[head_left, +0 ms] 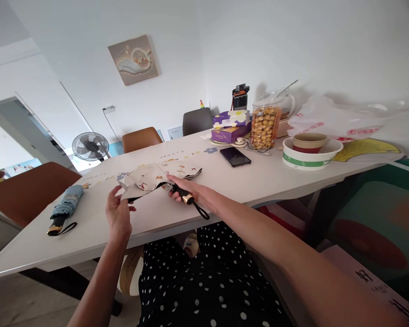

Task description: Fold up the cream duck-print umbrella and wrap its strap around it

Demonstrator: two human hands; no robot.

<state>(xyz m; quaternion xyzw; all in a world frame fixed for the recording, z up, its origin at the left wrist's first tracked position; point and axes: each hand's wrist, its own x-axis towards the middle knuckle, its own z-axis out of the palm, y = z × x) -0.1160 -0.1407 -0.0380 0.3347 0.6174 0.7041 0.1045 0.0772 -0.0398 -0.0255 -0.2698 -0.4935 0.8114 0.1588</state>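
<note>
Cream folding umbrella: the cream folding umbrella (157,176) is at the near side of the white table (231,188), canopy loose and unfastened, handle pointing back toward the wearer; whether the cloth rests on the tabletop is hard to tell.
Right hand: the right hand (182,187) is closed around the top of the handle (187,198), thumb lying along the canopy's edge, a hold that seems meant to steady the shaft.
Left hand: the left hand (118,212) has a narrow pinch on the canopy's left edge, apparently keeping that panel drawn out flat.
Canopy: thin, softly creased fabric with small printed motifs and a dark underside.
Handle: smooth black cylinder with a shiny gold-coloured band and a dangling black wrist loop (201,211).
Blue folding umbrella: the blue folding umbrella (68,202) lies to the left, a compact, rumpled roll, well apart from both hands.
Table's far right: a black smartphone (235,156) lies flat; beyond it are purple tissue boxes (229,134), a clear jar of caramel-coloured popcorn (266,127) and a white, green-banded bowl (310,160).
</note>
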